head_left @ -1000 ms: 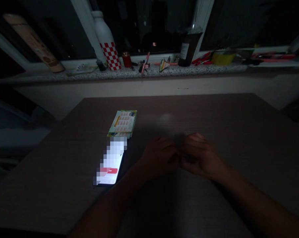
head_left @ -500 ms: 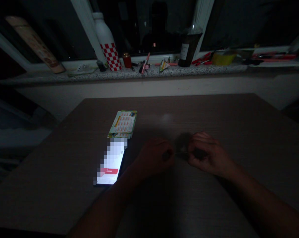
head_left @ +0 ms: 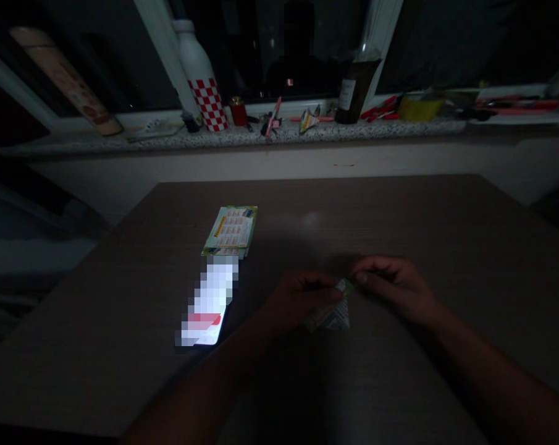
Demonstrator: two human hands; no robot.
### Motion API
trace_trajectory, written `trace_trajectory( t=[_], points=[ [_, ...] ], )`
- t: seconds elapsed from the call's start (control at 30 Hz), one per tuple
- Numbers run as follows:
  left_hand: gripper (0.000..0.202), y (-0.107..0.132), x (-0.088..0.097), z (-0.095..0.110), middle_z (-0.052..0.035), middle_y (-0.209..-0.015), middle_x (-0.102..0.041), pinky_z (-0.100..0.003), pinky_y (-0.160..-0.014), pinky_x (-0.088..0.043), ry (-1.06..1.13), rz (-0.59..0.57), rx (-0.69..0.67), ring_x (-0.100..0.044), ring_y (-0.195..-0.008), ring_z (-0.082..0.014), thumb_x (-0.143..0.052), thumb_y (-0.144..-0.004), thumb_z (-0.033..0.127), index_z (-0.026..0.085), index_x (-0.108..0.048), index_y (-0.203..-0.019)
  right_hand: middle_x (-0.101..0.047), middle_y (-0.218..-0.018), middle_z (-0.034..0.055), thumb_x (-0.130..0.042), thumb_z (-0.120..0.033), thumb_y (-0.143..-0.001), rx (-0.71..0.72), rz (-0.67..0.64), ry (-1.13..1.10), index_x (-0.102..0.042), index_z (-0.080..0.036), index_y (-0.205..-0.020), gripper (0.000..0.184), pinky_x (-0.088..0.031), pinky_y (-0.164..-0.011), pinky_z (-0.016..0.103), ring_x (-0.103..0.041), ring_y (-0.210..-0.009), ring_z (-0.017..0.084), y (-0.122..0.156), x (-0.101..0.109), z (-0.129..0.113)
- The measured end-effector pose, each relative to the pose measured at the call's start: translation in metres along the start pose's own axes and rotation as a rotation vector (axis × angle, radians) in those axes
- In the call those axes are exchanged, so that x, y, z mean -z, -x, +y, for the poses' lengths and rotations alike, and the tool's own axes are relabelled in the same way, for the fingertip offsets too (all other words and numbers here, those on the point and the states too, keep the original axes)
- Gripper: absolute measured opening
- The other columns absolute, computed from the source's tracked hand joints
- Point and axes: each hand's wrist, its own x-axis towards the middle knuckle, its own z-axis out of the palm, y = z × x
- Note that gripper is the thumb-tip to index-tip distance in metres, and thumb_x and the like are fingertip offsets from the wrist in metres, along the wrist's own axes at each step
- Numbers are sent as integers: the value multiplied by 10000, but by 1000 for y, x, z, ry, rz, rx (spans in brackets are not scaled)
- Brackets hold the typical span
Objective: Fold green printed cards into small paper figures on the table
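A folded printed paper point(head_left: 337, 316), pale with green edges and roughly triangular, is pinched between the thumb and fingers of my left hand point(head_left: 300, 300). Its lower point faces down toward the tabletop. Close to the paper's upper right corner, my right hand point(head_left: 397, 287) has its thumb and curled fingers together. Whether they grip anything is too dark to see. To the left of my left hand lies a lit phone point(head_left: 217, 303), its screen partly pixelated. Just beyond the phone rests a small stack of printed cards point(head_left: 233, 228) with green borders.
The wooden table point(head_left: 399, 216) reaches the wall under the window. On the speckled sill point(head_left: 159, 141) stand a red-and-white checkered bottle point(head_left: 207, 102), a red jar point(head_left: 237, 112), a folded paper piece point(head_left: 309, 119), a dark labelled container point(head_left: 351, 96), a yellow roll point(head_left: 418, 108) and several pens.
The paper between my hands has turned from edge-on to showing its printed face. My left hand has tilted over it, and the right fingertips have shifted slightly.
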Motion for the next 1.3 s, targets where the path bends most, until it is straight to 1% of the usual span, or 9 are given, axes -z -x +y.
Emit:
trace_trajectory(
  t=[0.07,0.17,0.3,0.43,0.67,0.8,0.97,1.2,1.3],
  points=[
    [202,-2,-4,-3,27,-585,-569,-209,-519,-363,153,-18,70,-464,-505,-70,-724,-657,329,139,-660,-685,-682,-711,32,-645,-329,-799,-73,-54,-116,-691,-174,-811,162,-481,-569,252,-608,-615,139,0,-2,2],
    [216,-4,-7,-8,26,-579,-562,-206,-518,-349,238,-16,120,-455,-502,-64,-738,-635,329,130,-663,-667,-696,-724,41,-686,-359,-764,-135,-124,-244,-709,-165,-794,198,-492,-600,244,-616,-629,133,0,-5,3],
    [232,-6,-8,-11,21,-567,-547,-213,-501,-323,218,25,115,-441,-497,-69,-719,-657,348,123,-668,-670,-701,-714,36,-715,-346,-740,-184,-165,-330,-724,-165,-790,188,-492,-610,238,-617,-628,128,0,-7,4],
    [231,-5,-9,-7,19,-572,-537,-209,-497,-308,117,80,58,-428,-504,-67,-689,-692,350,120,-667,-683,-706,-709,32,-731,-322,-725,-201,-169,-370,-736,-170,-782,163,-491,-607,224,-617,-622,119,1,-7,3],
    [278,-1,-10,-8,19,-571,-537,-192,-470,-293,-91,108,-40,-412,-496,-58,-640,-760,387,116,-657,-699,-693,-653,16,-743,-279,-707,-223,-133,-335,-739,-177,-740,107,-472,-562,196,-598,-572,95,1,-9,1],
    [267,1,-10,-7,6,-605,-575,-186,-484,-316,-144,118,-68,-446,-522,-63,-642,-766,381,120,-670,-718,-696,-659,18,-750,-269,-693,-207,-99,-310,-739,-180,-733,98,-477,-561,204,-604,-573,101,2,-9,2],
    [264,1,-10,-6,5,-607,-588,-187,-486,-330,-159,143,-81,-464,-523,-70,-635,-767,385,129,-676,-724,-697,-654,20,-730,-269,-711,-164,-103,-272,-739,-183,-735,89,-475,-556,209,-602,-570,104,2,-8,2],
    [199,2,-10,-4,4,-634,-611,-183,-519,-351,-314,138,-127,-505,-570,-82,-599,-794,310,137,-669,-726,-681,-651,19,-722,-268,-708,-135,-78,-148,-719,-174,-714,95,-467,-574,223,-593,-584,113,3,-7,4],
    [197,3,-10,-2,6,-642,-613,-182,-536,-359,-359,129,-158,-515,-587,-85,-581,-811,300,139,-665,-733,-661,-621,20,-706,-266,-702,-133,-61,-106,-702,-160,-701,107,-455,-545,227,-575,-560,117,2,-9,3]
  ],
)
